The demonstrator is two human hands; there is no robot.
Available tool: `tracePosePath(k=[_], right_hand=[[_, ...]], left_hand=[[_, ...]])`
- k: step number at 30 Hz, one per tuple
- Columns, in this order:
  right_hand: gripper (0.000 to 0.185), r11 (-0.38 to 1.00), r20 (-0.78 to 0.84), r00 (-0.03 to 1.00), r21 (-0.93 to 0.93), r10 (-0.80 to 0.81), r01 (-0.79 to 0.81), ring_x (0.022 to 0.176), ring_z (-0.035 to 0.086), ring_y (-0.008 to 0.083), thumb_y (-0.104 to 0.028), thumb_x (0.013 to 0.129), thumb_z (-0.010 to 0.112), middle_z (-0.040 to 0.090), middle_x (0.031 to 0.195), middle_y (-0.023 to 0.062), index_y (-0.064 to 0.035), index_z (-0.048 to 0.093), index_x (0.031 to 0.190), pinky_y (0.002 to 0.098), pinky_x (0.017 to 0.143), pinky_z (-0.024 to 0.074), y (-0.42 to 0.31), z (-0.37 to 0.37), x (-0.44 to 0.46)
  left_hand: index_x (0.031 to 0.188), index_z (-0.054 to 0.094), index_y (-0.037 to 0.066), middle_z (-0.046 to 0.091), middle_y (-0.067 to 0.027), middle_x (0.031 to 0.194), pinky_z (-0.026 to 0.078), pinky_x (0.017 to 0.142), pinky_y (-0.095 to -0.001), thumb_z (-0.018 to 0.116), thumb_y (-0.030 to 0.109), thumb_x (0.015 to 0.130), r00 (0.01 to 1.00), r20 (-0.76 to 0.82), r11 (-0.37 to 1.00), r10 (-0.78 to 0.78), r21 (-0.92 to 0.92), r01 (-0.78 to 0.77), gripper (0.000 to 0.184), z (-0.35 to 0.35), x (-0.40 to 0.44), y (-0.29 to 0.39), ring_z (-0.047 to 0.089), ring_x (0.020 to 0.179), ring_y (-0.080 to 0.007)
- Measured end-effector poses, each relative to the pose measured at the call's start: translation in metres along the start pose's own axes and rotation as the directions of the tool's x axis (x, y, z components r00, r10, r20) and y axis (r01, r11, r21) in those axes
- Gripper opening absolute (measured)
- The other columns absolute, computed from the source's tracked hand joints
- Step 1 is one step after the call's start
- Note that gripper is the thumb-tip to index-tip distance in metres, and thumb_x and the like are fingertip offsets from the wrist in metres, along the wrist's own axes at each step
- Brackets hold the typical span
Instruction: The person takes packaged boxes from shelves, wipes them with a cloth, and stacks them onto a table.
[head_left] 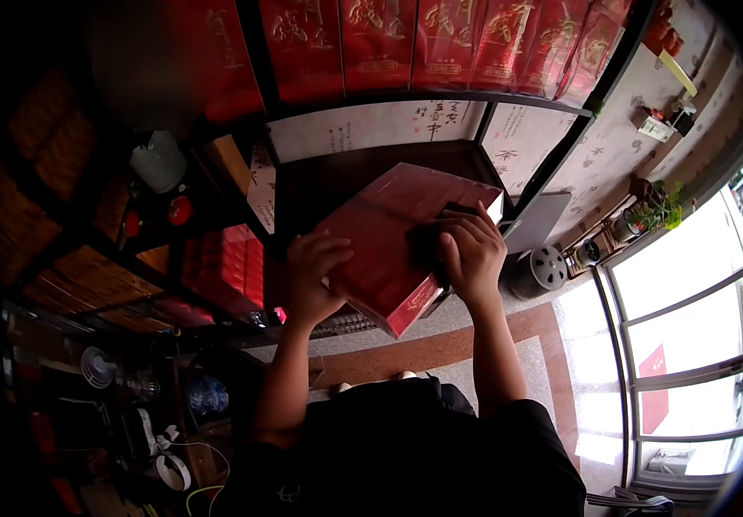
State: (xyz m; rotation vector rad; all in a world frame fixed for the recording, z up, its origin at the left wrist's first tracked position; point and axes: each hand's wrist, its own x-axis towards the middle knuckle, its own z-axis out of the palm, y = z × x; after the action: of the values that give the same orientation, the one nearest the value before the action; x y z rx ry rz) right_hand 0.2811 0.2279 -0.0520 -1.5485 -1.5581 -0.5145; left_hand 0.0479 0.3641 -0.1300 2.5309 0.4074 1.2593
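Observation:
A large red box [388, 228] lies tilted in front of me, partly over a dark shelf [328, 177]. My left hand [315, 271] is at the box's left side, its fingers curled over the edge. At the right, my right hand [472, 250] has its fingers bent around a dark object [427, 246] against the top of the box; what that object is, I cannot make out. Part of the box's top is hidden by it.
Red boxes with gold lettering [440, 43] line the shelf above. More red boxes [225, 263] and a grey-white pot [158, 162] stand on shelves at left. A round metal bin [539, 272] is at right, near potted plants [655, 211] and glass doors [690, 332].

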Motion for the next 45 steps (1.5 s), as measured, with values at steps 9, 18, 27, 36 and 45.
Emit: tracePosePath(k=[9,18,27,36,45], right_hand=[[0.027,0.995,0.348,0.936,0.101,-0.059,0.025,0.124,0.058,0.0268,-0.024,0.089,0.063,0.065,0.127,0.0088,-0.0044,0.071,0.107,0.0457,0.107,0.0430,-0.032,0.037,-0.037],[0.039,0.983,0.391,0.903,0.108,-0.178,0.147,0.126,0.055,0.0285,-0.033,0.087,0.066,0.060,0.131,0.0111,-0.0033,0.068,0.113,0.0465,0.107,0.0426,-0.075,0.085,-0.035],[0.049,0.988,0.475,0.879,-0.119,-0.034,0.102,0.139,0.039,0.0336,-0.037,0.097,0.052,0.048,0.146,0.0123,-0.0068,0.055,0.135,0.0481,0.115,0.0300,0.010,0.102,0.009],[0.066,0.968,0.612,0.765,-0.002,-0.198,0.252,0.146,0.026,0.0378,-0.044,0.089,0.059,0.030,0.157,0.0168,-0.0048,0.047,0.142,0.0562,0.116,0.0200,-0.072,0.100,-0.036],[0.052,0.970,0.464,0.865,-0.047,-0.189,0.237,0.144,0.032,0.0317,-0.036,0.095,0.055,0.039,0.153,0.0094,-0.0145,0.049,0.142,0.0502,0.117,0.0240,0.002,0.126,0.012]], left_hand=[[0.144,0.029,0.003,0.021,-0.0216,0.155,0.027,0.114,-0.0503,0.071,0.026,0.089,0.672,-0.397,0.780,-0.626,-0.290,0.555,0.074,0.066,-0.049,0.001,0.022,0.146,-0.0346],[0.149,0.035,0.018,0.042,-0.0014,0.150,0.038,0.110,-0.0398,0.028,0.055,0.103,0.460,0.438,-0.497,-0.772,-0.868,-0.006,0.059,0.055,-0.051,0.057,0.045,0.134,-0.0196],[0.139,0.043,0.012,0.059,-0.0076,0.127,0.053,0.085,-0.0343,0.048,0.055,0.097,0.510,0.449,-0.491,-0.734,-0.869,0.058,0.061,0.058,-0.086,0.052,0.061,0.112,-0.0219],[0.145,0.032,0.008,0.046,-0.0096,0.142,0.039,0.112,-0.0437,0.063,0.018,0.091,0.526,0.557,-0.576,-0.643,-0.804,0.147,0.063,0.076,-0.111,0.056,0.045,0.133,-0.0255],[0.145,0.035,0.009,0.044,-0.0112,0.146,0.034,0.116,-0.0494,0.071,0.030,0.084,0.553,0.444,-0.434,-0.705,-0.887,0.159,0.074,0.090,-0.139,0.063,0.041,0.136,-0.0316]])
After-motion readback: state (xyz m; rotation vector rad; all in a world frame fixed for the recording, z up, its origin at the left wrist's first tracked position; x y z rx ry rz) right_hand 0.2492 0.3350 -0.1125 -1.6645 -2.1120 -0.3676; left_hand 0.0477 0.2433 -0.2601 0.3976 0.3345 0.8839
